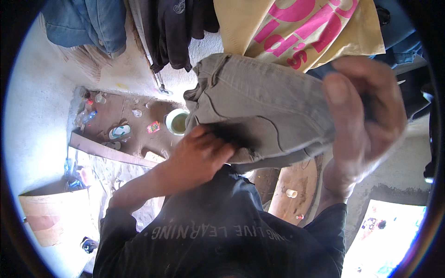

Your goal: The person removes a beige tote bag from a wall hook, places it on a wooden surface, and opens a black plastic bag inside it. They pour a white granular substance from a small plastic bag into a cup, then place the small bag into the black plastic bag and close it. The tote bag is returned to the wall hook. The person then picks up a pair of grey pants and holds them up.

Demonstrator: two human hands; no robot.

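Folded grey trousers (273, 102), with curved seams showing, are held up in front of my chest. My left hand (199, 155) is closed on their lower left edge, with its fingers bunched into the cloth beside a dark shadowed fold. At the right end of the bundle is my right hand (366, 106), blurred by motion. Its thumb is apart from the curled fingers and overlaps the trousers' edge. No cloth shows between that thumb and the fingers.
Dark clothes (178, 32), blue garments (85, 25) and a yellow cloth bag (315, 37) with pink lettering hang ahead. On the floor are a pale bucket (177, 121), a flip-flop (119, 132) and scattered litter. A cardboard box (51, 217) stands at left.
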